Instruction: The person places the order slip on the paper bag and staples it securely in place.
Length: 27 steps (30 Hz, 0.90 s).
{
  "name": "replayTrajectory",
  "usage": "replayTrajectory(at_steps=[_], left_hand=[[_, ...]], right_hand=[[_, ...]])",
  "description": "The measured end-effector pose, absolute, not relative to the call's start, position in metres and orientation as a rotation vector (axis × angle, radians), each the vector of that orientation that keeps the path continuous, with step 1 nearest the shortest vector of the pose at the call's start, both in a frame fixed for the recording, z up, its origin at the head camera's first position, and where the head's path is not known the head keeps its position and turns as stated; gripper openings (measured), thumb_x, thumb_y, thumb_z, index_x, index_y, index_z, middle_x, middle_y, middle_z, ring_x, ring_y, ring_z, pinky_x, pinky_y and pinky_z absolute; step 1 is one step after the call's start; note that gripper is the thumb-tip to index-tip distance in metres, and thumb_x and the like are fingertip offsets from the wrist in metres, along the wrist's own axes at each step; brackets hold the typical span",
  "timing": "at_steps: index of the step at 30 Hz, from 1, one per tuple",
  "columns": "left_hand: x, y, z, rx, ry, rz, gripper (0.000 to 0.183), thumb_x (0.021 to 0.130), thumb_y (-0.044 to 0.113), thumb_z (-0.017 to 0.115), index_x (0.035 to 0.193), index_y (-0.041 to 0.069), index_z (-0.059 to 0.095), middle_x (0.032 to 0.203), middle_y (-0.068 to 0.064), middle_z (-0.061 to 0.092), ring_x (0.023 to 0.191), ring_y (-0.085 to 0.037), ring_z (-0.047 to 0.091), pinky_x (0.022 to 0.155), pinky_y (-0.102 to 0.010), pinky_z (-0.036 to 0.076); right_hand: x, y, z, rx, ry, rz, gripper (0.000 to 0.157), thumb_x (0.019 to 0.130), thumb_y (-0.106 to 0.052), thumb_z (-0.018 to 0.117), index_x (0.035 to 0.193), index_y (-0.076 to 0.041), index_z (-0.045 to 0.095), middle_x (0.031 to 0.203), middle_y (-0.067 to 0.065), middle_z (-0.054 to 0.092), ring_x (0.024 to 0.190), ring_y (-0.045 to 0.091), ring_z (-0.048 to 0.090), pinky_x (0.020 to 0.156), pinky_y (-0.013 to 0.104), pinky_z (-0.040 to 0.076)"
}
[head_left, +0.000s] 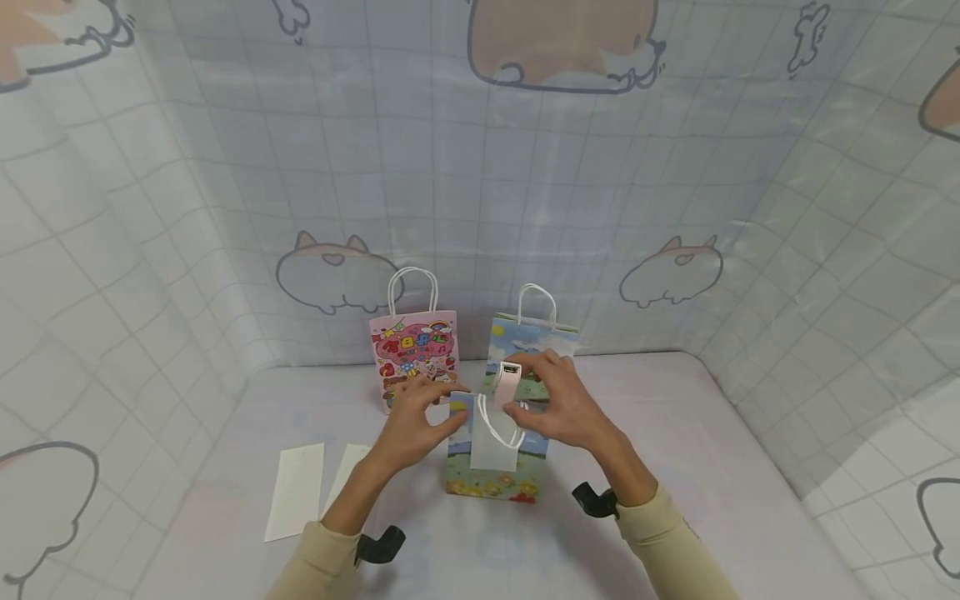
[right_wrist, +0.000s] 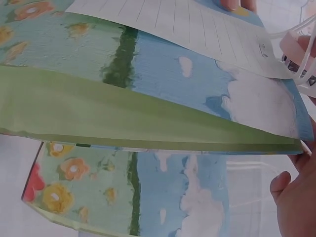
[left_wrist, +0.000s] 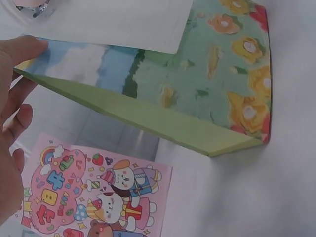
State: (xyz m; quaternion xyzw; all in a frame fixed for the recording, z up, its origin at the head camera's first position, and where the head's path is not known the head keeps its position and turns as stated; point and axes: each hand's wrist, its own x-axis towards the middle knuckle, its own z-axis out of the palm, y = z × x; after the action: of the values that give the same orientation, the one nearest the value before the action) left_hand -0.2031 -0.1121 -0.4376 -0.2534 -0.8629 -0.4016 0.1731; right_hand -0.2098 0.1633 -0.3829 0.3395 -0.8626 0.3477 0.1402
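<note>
On my feed, the right hand (head_left: 566, 408) pinches a small pink device (head_left: 507, 387), probably a stapler, between thumb and fingers. It stands near-upright at the front bag's 12 o'clock edge; I cannot tell whether paper sits in its mouth. I rate it light, rigid and smooth. Hold it by its opposite faces, clear of the mouth.

The left hand (head_left: 409, 423) pinches the front bag (head_left: 491, 487) at its 11 o'clock corner. The bag stands on the table (head_left: 637, 392), its side gusset folded inward. Expect light paper: firm along the folds, prone to buckle mid-panel and to crease. Grip at a folded corner.

A lined slip (right_wrist: 197, 34) lies against the front panel, under a looped cord handle (head_left: 495, 437). I judge it thin and easily shifted; steady it by its edges.

Farther out, I locate a pink bag (head_left: 408, 333) upright at 11 o'clock, a rear bag (head_left: 517, 337) at 1 o'clock and two white sheets (head_left: 295, 492) lying flat toward 9 o'clock.
</note>
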Motion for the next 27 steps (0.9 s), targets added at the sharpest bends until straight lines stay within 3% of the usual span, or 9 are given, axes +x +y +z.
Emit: replayTrajectory(at_steps=[4, 9, 17, 27], left_hand=[[-0.202, -0.113, -0.44, -0.694, -2.459, -1.122, 0.036, 0.086, 0.029, 0.082, 0.119, 0.019, 0.073, 0.104, 0.008, 0.071, 0.093, -0.012, 0.05, 0.091, -0.048, 0.028], [-0.201, -0.115, -0.441, -0.683, -2.454, -1.139, 0.037, 0.086, 0.03, 0.081, 0.118, 0.015, 0.073, 0.108, 0.004, 0.072, 0.1, -0.015, 0.053, 0.093, -0.049, 0.027], [-0.201, -0.117, -0.445, -0.678, -2.433, -1.13, 0.037, 0.086, 0.03, 0.081, 0.118, 0.015, 0.073, 0.108, 0.003, 0.073, 0.102, -0.016, 0.054, 0.094, -0.049, 0.028], [-0.2, -0.12, -0.447, -0.675, -2.403, -1.12, 0.036, 0.085, 0.029, 0.082, 0.118, 0.018, 0.073, 0.108, 0.005, 0.073, 0.102, -0.015, 0.054, 0.09, -0.049, 0.029]], right_hand=[[-0.209, 0.167, -0.382, 0.949, -2.461, 1.052, 0.062, 0.083, -0.033, 0.081, 0.138, -0.021, 0.055, 0.114, -0.005, 0.061, 0.098, 0.012, 0.052, 0.088, 0.045, 0.037], [-0.209, 0.171, -0.383, 0.927, -2.405, 1.069, 0.062, 0.082, -0.029, 0.081, 0.137, -0.015, 0.055, 0.104, -0.005, 0.064, 0.093, 0.017, 0.055, 0.086, 0.045, 0.034], [-0.207, 0.184, -0.385, 0.85, -2.321, 1.124, 0.053, 0.085, -0.023, 0.079, 0.133, -0.014, 0.059, 0.104, -0.003, 0.069, 0.091, 0.016, 0.057, 0.089, 0.048, 0.035], [-0.195, 0.219, -0.404, 0.646, -2.342, 1.194, 0.05, 0.085, -0.016, 0.079, 0.131, -0.014, 0.059, 0.098, -0.005, 0.067, 0.089, 0.02, 0.053, 0.079, 0.043, 0.038]])
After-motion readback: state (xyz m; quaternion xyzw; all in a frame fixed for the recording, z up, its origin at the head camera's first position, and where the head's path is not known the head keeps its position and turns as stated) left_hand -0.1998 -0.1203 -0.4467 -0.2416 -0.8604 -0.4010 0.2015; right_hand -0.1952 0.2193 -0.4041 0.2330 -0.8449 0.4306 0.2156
